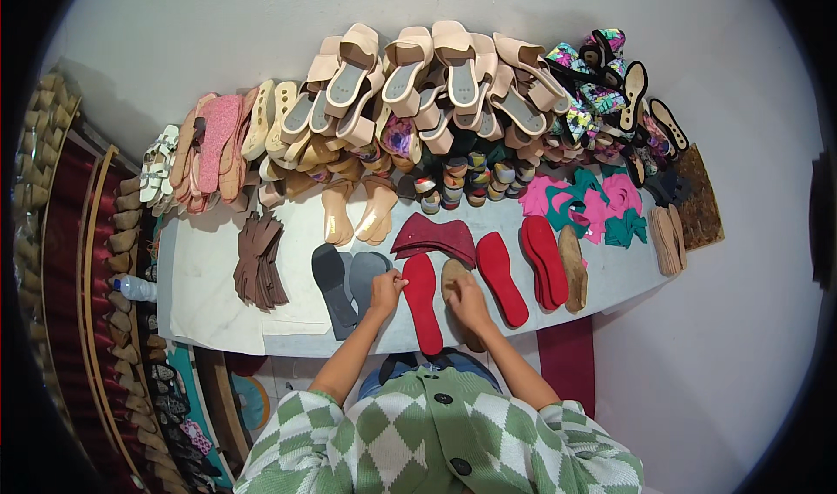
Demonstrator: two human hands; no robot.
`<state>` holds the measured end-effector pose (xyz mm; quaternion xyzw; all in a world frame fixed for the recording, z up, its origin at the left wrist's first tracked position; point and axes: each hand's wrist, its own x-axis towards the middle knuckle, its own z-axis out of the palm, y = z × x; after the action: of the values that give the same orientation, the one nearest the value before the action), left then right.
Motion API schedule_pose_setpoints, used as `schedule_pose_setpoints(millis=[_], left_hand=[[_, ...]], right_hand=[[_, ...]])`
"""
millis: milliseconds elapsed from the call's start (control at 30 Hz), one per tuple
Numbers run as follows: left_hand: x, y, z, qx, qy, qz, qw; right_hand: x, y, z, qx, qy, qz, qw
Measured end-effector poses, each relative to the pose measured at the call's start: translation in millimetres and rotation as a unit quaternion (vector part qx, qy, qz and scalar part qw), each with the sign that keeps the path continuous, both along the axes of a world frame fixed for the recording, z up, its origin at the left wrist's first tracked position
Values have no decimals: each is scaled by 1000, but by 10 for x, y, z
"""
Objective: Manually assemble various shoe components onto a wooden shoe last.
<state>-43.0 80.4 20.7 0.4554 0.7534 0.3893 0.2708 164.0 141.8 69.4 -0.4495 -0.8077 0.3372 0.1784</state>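
Red sole (424,311) lies at desk's (621,273) near edge, ctr.; prob. light, bendy, not fragile, best taken by its long sides. R grip (469,306) lies over tan sole (453,271); can't tell if clamped. L grip (386,293) looks clamped on red sole's left edge. Beyond: maroon pcs (432,236).

pale table (629,272) | holds red soles (424,306), brown sole (452,276), grey soles (367,272) | maroon pieces (433,237), brown strips (260,263) | pink and green cutouts (621,195) | heaped sandals (460,71)

no readable lettering, small pale label (332,224) on a tan sole (336,202), too small to read
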Motion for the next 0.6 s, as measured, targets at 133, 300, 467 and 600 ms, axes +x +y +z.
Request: schedule_pose_setpoints(millis=[133, 300, 467, 600], left_hand=[[-33, -13, -34, -10, -1, -5, 1000], [-89, -1, -152, -27, -8, -20, 999], [-184, 35, -225, -46, -25, -49, 997], [-178, 48, -189, -62, -62, -51, 995]], right_hand=[[71, 87, 443, -19, -231, -55, 971], [317, -33, 165, -171, -318, -12, 932], [391, -45, 151, -211, -177, 14, 961], [109, -86, 243, -210, -157, 76, 962]])
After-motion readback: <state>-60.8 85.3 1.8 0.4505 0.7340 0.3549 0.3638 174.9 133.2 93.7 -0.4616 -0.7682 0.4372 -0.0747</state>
